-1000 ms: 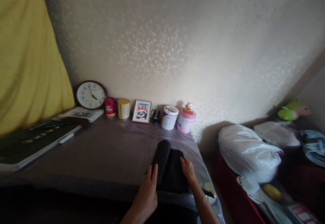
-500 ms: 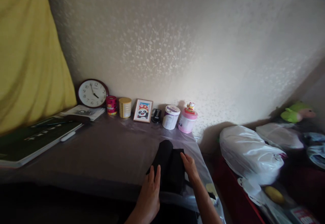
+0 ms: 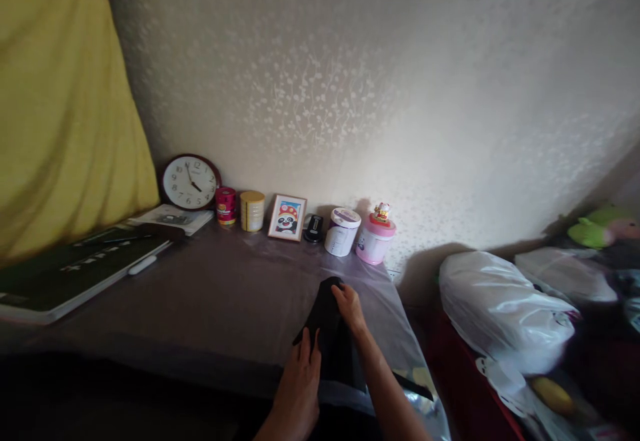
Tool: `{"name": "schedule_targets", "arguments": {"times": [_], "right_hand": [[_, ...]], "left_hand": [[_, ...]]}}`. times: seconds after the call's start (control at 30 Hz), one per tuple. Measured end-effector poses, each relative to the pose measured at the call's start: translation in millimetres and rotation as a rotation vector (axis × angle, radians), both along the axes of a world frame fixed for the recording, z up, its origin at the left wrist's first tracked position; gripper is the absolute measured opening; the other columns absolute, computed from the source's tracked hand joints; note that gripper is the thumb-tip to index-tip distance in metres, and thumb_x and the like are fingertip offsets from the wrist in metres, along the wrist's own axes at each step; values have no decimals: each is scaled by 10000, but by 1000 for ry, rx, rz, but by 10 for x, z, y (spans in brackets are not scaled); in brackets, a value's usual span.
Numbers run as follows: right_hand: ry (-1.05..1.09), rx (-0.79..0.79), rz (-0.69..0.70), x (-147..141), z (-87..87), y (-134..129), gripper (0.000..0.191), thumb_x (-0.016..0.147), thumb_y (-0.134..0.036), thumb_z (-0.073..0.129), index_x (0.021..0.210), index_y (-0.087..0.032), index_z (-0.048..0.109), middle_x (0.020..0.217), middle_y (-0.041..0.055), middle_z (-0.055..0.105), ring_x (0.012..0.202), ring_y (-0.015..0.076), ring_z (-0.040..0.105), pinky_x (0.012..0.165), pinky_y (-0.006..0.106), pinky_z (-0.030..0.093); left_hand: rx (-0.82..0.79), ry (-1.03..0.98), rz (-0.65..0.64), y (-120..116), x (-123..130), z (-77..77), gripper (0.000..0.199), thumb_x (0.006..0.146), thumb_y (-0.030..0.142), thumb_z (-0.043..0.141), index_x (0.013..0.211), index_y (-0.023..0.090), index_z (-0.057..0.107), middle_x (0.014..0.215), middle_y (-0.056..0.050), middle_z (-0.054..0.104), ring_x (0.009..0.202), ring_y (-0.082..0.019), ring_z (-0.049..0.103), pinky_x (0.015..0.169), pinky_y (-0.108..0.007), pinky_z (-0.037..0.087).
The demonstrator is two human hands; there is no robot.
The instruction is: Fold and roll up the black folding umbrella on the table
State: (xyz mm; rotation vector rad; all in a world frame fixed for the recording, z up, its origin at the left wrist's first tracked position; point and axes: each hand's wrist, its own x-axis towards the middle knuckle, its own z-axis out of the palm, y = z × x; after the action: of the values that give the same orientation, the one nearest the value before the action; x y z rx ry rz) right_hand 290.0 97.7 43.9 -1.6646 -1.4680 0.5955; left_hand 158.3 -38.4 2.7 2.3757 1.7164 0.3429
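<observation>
A black cloth (image 3: 327,324) lies folded near the front right of the table, its far end narrow. My left hand (image 3: 301,377) rests on the cloth's near left side, fingers apart and stretched forward. At the cloth's far right edge, my right hand (image 3: 349,306) pinches the fabric between thumb and fingers. A thin black strip (image 3: 414,385) lies to the right of my right forearm, near the table's corner.
Along the wall stand a clock (image 3: 191,182), a red can (image 3: 226,206), a yellow-lidded can (image 3: 253,211), a framed panda picture (image 3: 287,218), a white tub (image 3: 343,232) and a pink tub (image 3: 375,239). A green book (image 3: 75,267) lies left; white bags (image 3: 505,307) sit right.
My right hand has moved left with the cloth's right part, which now lies folded over toward the left part. My left hand stays nearly in place. The view has shifted slightly.
</observation>
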Motion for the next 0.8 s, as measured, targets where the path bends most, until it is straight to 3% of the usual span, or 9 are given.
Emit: {"name": "schedule_targets", "arguments": {"times": [0.07, 0.17, 0.3, 0.47, 0.6, 0.7, 0.8], "right_hand": [[-16, -16, -5, -59, -31, 14, 375, 767, -334, 495, 1020, -85, 615, 791, 98, 697, 736, 216, 643, 616, 270, 449], [-51, -38, 1, -123, -46, -7, 372, 781, -316, 508, 1079, -105, 578, 760, 72, 704, 713, 202, 649, 637, 270, 443], [-146, -110, 174, -195, 7, -96, 345, 867, -328, 402, 1114, -123, 528, 685, 17, 703, 600, 157, 635, 599, 249, 424], [-293, -27, 253, -252, 39, -229, 204, 860, -248, 430, 980, -191, 585, 753, -3, 722, 798, 159, 655, 695, 236, 410], [-310, 6, 294, -255, 35, -288, 189, 858, -225, 430, 940, -214, 600, 784, -14, 723, 803, 154, 656, 714, 233, 409], [-280, 9, 349, -233, 59, -306, 197, 862, -235, 424, 932, -210, 606, 803, -7, 723, 799, 149, 655, 720, 229, 417], [-240, 0, 397, -198, 85, -311, 209, 870, -254, 412, 914, -208, 611, 814, -4, 723, 797, 143, 652, 721, 225, 424]], "left_hand": [[4, -4, -6, 4, -3, -6, 733, 595, -71, 372, 1314, 66, 355, 1457, -222, 221, 1293, -299, 335, 1030, -450, 325], [25, -55, 5, 17, -3, -6, 798, 576, -74, 343, 1356, 74, 271, 1452, -206, 251, 1310, -273, 311, 1038, -442, 325], [27, -145, 8, 42, -21, -117, 792, 601, -62, 321, 1375, 47, 192, 1419, -205, 322, 1317, -247, 301, 1053, -419, 321], [174, -235, 23, -11, -131, -306, 703, 711, 35, 352, 1380, 99, 144, 1373, -180, 396, 1253, -242, 408, 993, -419, 404], [396, -196, 91, -69, -156, -116, 474, 767, 138, 413, 1241, 163, 406, 1330, -149, 429, 1202, -282, 453, 939, -453, 445], [460, -167, -43, -38, -76, 118, 458, 750, 117, 441, 1198, 207, 467, 1340, -100, 428, 1196, -256, 448, 962, -454, 429], [487, -129, -106, 20, -1, 233, 466, 738, 105, 462, 1194, 200, 484, 1333, -104, 443, 1215, -277, 423, 955, -487, 429]]}}
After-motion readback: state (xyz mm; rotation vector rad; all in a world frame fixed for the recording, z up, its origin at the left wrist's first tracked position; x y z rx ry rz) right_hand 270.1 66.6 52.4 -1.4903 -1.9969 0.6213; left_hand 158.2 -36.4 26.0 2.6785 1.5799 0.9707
